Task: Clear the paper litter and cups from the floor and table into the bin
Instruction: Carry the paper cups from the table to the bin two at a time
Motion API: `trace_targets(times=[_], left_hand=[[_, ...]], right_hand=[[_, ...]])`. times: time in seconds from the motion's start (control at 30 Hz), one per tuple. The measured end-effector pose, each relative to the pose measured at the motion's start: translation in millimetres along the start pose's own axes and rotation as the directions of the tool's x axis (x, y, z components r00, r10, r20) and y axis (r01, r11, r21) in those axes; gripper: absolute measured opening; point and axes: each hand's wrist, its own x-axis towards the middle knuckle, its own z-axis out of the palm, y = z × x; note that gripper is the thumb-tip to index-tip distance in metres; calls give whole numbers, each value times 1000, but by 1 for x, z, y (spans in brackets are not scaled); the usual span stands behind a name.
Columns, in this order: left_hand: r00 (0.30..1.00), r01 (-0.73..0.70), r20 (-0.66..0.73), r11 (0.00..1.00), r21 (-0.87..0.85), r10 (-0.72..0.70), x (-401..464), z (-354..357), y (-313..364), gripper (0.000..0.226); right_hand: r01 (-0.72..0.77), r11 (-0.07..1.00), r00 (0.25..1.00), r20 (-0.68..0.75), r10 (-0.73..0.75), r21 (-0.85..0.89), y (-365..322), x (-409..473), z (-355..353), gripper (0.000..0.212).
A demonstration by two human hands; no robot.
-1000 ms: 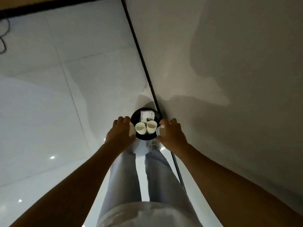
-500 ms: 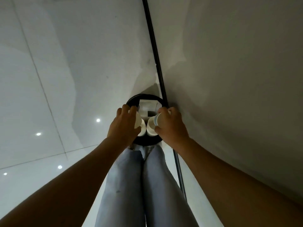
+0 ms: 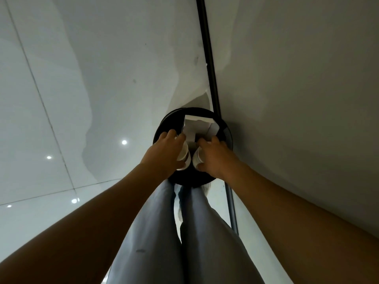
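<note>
A round black bin [image 3: 164,125] stands on the floor against the wall, straight below me. A white folded paper box [image 3: 200,127] lies inside it at the far side. My left hand [image 3: 164,152] grips a white paper cup [image 3: 183,153] over the bin's mouth. My right hand [image 3: 215,156] grips a second white paper cup [image 3: 196,158] beside it. Both cups are tilted and nearly touch each other. My hands hide the rest of the bin's inside.
A grey wall [image 3: 297,99] rises on the right, with a black skirting strip [image 3: 209,58] along its foot. Glossy white floor tiles [image 3: 82,99] spread to the left. My legs in light jeans [image 3: 184,232] stand just before the bin.
Both hands have come lower and closer together over the bin, each keeping its cup. The two cups seen loose in the bin earlier are now hidden under my hands.
</note>
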Motion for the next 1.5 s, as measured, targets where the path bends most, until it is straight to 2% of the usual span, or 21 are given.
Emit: trace_targets(times=[0.27, 0.4, 0.5, 0.67, 0.9, 1.07, 1.23, 1.4, 1.5], left_hand=[[995, 18, 94, 998, 61, -24, 13, 33, 6, 83], [998, 29, 54, 998, 47, -31, 1, 23, 7, 83], [998, 55, -12, 998, 26, -54, -32, -7, 11, 75], [986, 130, -106, 992, 8, -128, -113, -86, 25, 55], [935, 242, -264, 970, -14, -237, -234, -206, 68, 50], [834, 334, -437, 939, -86, -337, -337, -259, 99, 50], [712, 443, -498, 867, -229, -495, -457, -266, 115, 48], [542, 546, -475, 720, -429, -693, -571, -235, 103, 47], [394, 548, -450, 598, -585, -801, -641, -200, 84, 48]], right_hand=[[-21, 1000, 999, -40, 20, -18, 0, 13, 27, 73], [-20, 1000, 994, -112, 18, -16, -4, -2, 21, 72], [-7, 1000, 982, -187, 4, -16, -16, -36, 2, 67], [29, 999, 976, -217, -36, -34, -50, -113, -57, 64], [183, 953, 911, -322, -257, -243, -132, -236, -159, 59], [281, 854, 844, -310, -437, -438, -197, -335, -196, 58], [377, 743, 785, -236, -573, -553, -256, -426, -189, 58], [445, 580, 724, -108, -682, -682, -336, -489, -154, 59], [493, 442, 664, -4, -747, -749, -396, -521, -110, 58]])
